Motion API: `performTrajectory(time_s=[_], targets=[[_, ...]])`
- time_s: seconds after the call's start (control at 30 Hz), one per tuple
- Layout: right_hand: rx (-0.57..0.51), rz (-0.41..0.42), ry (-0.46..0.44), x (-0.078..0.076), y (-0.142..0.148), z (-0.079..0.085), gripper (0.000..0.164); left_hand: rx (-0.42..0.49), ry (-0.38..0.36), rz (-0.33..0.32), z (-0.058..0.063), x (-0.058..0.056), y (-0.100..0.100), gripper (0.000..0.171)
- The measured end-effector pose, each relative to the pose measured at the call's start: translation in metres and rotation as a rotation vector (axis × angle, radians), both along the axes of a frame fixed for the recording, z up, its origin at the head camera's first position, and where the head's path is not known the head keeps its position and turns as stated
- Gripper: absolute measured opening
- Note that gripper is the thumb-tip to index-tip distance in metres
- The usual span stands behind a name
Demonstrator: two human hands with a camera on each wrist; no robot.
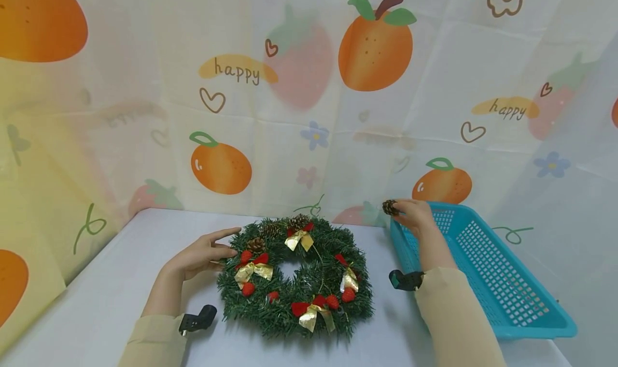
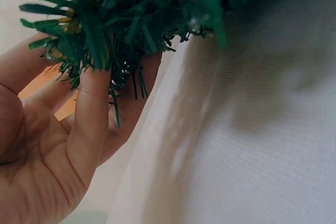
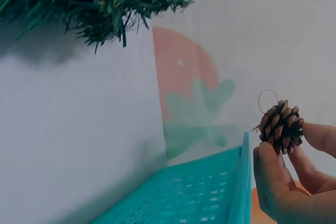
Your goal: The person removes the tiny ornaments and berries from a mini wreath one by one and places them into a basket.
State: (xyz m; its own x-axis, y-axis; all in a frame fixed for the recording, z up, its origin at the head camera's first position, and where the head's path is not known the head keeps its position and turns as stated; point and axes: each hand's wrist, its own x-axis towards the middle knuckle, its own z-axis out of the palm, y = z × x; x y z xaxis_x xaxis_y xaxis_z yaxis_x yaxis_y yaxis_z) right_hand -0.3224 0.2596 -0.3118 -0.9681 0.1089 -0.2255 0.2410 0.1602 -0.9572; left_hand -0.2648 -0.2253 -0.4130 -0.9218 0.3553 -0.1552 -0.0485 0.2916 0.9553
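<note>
A green wreath with gold-and-red bows, red berries and several pinecones lies on the white table. At its left edge is my left hand, the fingers spread and fairly straight among the outer needles; the left wrist view shows the fingers under the green tips. My right hand pinches a small brown pinecone between thumb and fingers, above the left rim of a turquoise basket. A thin loop of thread stands up from the pinecone in the right wrist view.
The turquoise plastic basket with holed walls stands to the right of the wreath. Behind the table hangs a curtain printed with oranges, strawberries and flowers. White tablecloth covers the tabletop.
</note>
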Motion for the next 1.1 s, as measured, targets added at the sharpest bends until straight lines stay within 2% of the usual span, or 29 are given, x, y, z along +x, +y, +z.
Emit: performTrajectory(time_s=[0.3, 0.57, 0.87, 1.1], targets=[[0.005, -0.089, 0.007, 0.001, 0.007, -0.006, 0.055, -0.007, 0.003, 0.001, 0.001, 0.0, 0.0, 0.078], [-0.075, -0.187, 0.012, 0.003, 0.01, -0.009, 0.059, -0.009, 0.005, 0.0, 0.002, 0.001, 0.001, 0.077], [-0.07, -0.293, 0.004, 0.003, 0.015, -0.015, 0.058, -0.003, 0.01, -0.001, 0.001, 0.001, 0.0, 0.077], [-0.076, -0.318, -0.029, 0.002, 0.02, -0.022, 0.061, 0.001, 0.004, -0.001, 0.001, 0.001, 0.0, 0.077]])
